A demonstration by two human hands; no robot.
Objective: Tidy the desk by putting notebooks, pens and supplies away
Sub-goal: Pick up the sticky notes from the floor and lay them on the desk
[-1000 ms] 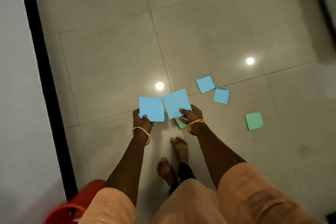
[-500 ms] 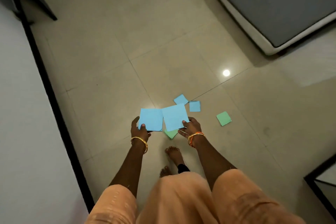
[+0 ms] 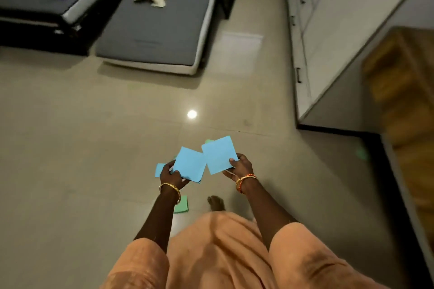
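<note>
A tiled floor (image 3: 94, 148) fills most of the view, with two grey mattresses (image 3: 159, 19) lying far beyond the fingers and a white cabinet (image 3: 328, 30) standing off past the right hand. No bench is seen anywhere, so the place where the papers belong cannot be told.

Nearer in, the collecting is judged to be partly done. One blue paper square (image 3: 218, 155) is pinched at its lower corner by the right hand (image 3: 240, 168), thumb on top and the other fingers underneath. A second blue square (image 3: 189, 164) is held in the left hand (image 3: 172, 176), gripped along its lower edge; whether more sheets are stacked beneath it cannot be told. The two squares are held just beside each other, edges nearly touching.

What is left is smaller and lies on the floor. A green square (image 3: 182, 205) rests just below the left wrist, beside a bare foot (image 3: 216, 203). A further blue piece (image 3: 159, 169) shows just left of the left fingers, and a green corner (image 3: 208, 141) peeks out above the right-hand sheet. These are judged still to be gathered, and nothing is yet put away.
</note>
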